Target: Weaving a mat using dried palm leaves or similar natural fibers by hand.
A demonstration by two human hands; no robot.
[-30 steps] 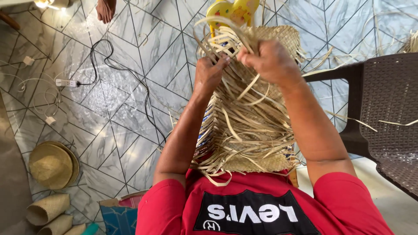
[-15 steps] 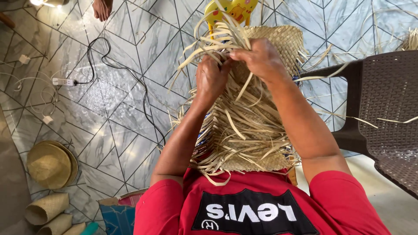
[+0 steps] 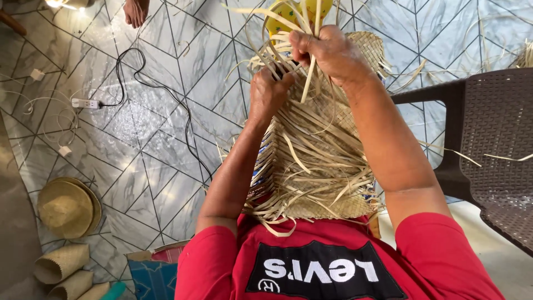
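Note:
A half-woven mat of pale straw strips (image 3: 316, 161) lies over my lap, its loose ends fanning out towards me and to the sides. My left hand (image 3: 267, 90) is closed on a bunch of strips at the mat's far edge. My right hand (image 3: 327, 53) sits just beyond it, fingers clenched around several long strips that curl upward. A yellow object (image 3: 288, 11) shows behind the strips at the top.
A dark plastic chair (image 3: 488, 144) stands at my right. On the tiled floor at left lie a woven hat (image 3: 66, 205), woven tubes (image 3: 61, 264), a black cable with a white power strip (image 3: 86, 103), and another person's foot (image 3: 136, 11).
Both hands have moved further up the mat and closed on the strips. The loose ends now stand higher and curl above my right hand.

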